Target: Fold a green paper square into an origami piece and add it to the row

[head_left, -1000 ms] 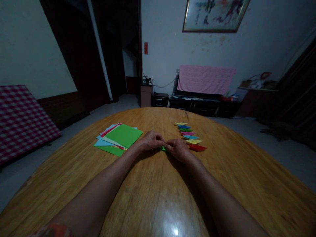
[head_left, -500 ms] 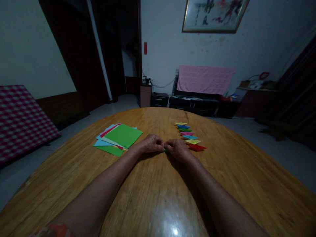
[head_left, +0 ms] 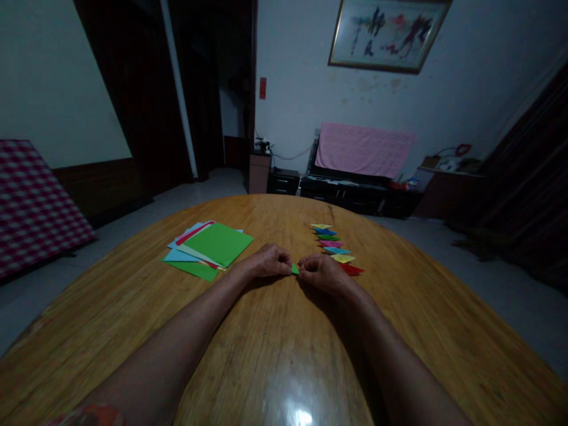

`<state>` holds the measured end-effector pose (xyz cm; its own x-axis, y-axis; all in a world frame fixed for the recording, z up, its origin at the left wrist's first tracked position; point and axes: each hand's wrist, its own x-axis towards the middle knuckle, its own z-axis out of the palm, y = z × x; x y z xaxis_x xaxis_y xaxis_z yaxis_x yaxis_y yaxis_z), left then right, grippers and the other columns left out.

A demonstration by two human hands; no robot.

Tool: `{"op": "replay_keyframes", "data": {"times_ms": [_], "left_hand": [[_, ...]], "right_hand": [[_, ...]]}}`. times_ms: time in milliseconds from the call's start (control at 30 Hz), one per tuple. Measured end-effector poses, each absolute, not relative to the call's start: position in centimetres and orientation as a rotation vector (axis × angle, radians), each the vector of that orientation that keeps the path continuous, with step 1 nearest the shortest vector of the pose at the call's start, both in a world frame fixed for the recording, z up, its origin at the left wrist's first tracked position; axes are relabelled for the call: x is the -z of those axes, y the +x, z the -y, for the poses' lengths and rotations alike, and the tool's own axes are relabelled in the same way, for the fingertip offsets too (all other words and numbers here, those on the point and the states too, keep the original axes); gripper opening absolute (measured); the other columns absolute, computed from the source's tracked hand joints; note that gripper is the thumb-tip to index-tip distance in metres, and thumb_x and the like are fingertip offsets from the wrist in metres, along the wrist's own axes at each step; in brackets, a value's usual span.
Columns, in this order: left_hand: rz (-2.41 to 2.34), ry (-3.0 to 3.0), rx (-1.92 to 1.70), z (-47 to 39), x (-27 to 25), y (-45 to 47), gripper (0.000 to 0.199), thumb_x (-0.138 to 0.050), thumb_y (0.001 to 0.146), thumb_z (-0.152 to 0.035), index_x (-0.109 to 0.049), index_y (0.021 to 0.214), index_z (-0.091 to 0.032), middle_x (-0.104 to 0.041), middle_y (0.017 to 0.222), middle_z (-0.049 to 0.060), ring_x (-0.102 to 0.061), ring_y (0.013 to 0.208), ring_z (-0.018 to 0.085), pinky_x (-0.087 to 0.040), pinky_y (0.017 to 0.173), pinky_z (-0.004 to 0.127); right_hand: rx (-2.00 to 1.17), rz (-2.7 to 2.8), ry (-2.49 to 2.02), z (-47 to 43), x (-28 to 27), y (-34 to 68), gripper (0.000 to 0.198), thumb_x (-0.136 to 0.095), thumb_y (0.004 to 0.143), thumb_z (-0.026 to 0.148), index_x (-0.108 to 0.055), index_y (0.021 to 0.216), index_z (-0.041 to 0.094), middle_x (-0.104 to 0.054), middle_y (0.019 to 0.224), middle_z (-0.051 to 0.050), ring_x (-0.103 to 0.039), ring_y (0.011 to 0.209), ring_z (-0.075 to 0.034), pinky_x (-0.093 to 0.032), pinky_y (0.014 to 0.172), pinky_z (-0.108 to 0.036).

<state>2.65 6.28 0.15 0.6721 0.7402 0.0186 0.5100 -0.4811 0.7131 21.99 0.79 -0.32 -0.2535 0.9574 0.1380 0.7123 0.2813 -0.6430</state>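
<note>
A small piece of folded green paper [head_left: 295,270] shows between my two hands, just above the wooden table. My left hand [head_left: 271,261] pinches its left end with thumb and fingers. On the other side, my right hand [head_left: 323,273] has its fingers closed on the right end. Most of the paper is hidden by my fingers, so its full shape cannot be made out. Just beyond my right hand lies a red folded paper piece [head_left: 352,270], partly covered by that hand. A yellow folded paper piece [head_left: 343,258] lies behind it.
Several more folded paper pieces, among them a pink one [head_left: 331,244], continue the row toward the far edge of the round table [head_left: 248,367]. Left of my left hand is a loose stack of coloured paper sheets [head_left: 219,244], green on top.
My hands have drawn slightly apart, and more of the green paper shows between them. The view has tilted and shifted a little.
</note>
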Motion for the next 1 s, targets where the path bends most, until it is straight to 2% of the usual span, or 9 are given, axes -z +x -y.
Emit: {"op": "replay_keyframes", "data": {"times_ms": [133,267,567,800,1000], "left_hand": [[-0.945,2.195,-0.41,-6.4,-0.2,2.6,0.024,-0.058,0.069,-0.032,-0.069,0.079,-0.013,-0.057,0.063,-0.002,-0.046,0.058,0.01,-0.034,0.053,0.02],[-0.929,2.203,-0.412,-6.5,-0.1,2.5,0.024,-0.057,0.07,-0.032,-0.069,0.08,-0.013,-0.057,0.063,-0.002,-0.047,0.057,0.01,-0.035,0.053,0.02],[-0.988,2.27,-0.426,-6.1,-0.1,2.9,0.023,-0.056,0.072,-0.031,-0.068,0.081,-0.015,-0.061,0.067,-0.001,-0.05,0.06,0.011,-0.033,0.051,0.02],[-1.012,2.288,-0.485,-6.2,0.3,3.1,0.025,-0.057,0.072,-0.032,-0.069,0.085,-0.014,-0.064,0.071,0.001,-0.052,0.062,0.012,-0.035,0.052,0.02],[-1.002,2.374,-0.493,-6.3,0.1,3.3,0.033,-0.058,0.074,-0.033,-0.07,0.101,-0.018,-0.067,0.078,0.002,-0.055,0.068,0.013,-0.038,0.058,0.021]], "right_hand": [[-0.502,2.181,-1.381,-0.9,0.2,22.1,0.02,-0.055,0.078,0.019,-0.065,0.061,0.014,-0.066,0.079,-0.004,-0.057,0.074,-0.014,-0.042,0.069,-0.023],[-0.441,2.178,-1.404,-0.7,0.2,22.0,0.023,-0.052,0.082,0.02,-0.066,0.064,0.015,-0.066,0.079,-0.005,-0.056,0.076,-0.014,-0.042,0.071,-0.024],[-0.347,2.066,-1.586,-0.4,0.0,20.9,0.024,-0.048,0.079,0.021,-0.062,0.06,0.014,-0.061,0.065,-0.002,-0.051,0.061,-0.012,-0.037,0.058,-0.021],[-0.304,2.033,-1.68,-0.3,-0.2,20.5,0.024,-0.049,0.076,0.021,-0.063,0.058,0.013,-0.06,0.06,-0.003,-0.051,0.058,-0.012,-0.034,0.055,-0.021],[-0.298,2.043,-1.707,-0.7,0.1,20.5,0.027,-0.048,0.076,0.022,-0.065,0.058,0.012,-0.06,0.058,-0.003,-0.049,0.054,-0.011,-0.03,0.051,-0.022]]}}
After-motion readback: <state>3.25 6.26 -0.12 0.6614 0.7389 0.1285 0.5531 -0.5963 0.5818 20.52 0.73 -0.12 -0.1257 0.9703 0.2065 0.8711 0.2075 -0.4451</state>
